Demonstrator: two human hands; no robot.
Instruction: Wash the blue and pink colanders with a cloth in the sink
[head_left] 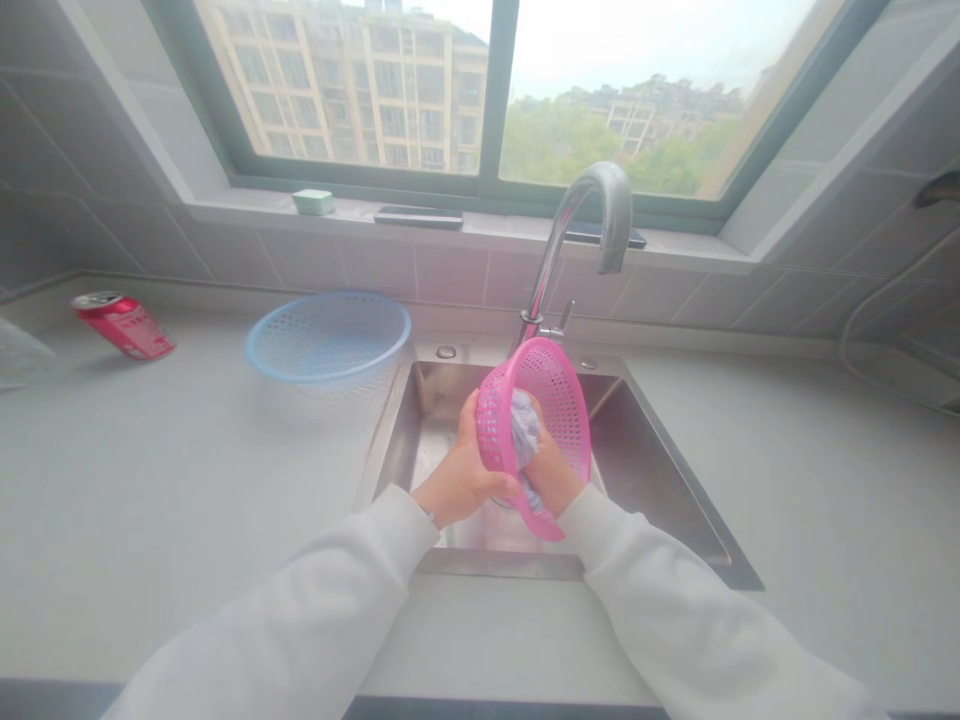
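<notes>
Over the sink (660, 470) I hold a pink plastic basket (555, 400) with many small holes, tilted on its side so its opening faces right. My left hand (469, 470) grips it from the left, thumb over the rim and fingers behind the wall. Inside the basket, my right hand (553, 465) is closed on a crumpled pale cloth (524, 430) pressed against the inner wall. Most of the right fingers are hidden by the cloth and the rim.
Behind the sink rises a curved metal faucet (555, 255). A blue plastic basket (330, 340) stands on the counter to the left, with a red drink can (125, 325) lying farther left. On the windowsill are a green block (313, 202) and a dark flat object (418, 217).
</notes>
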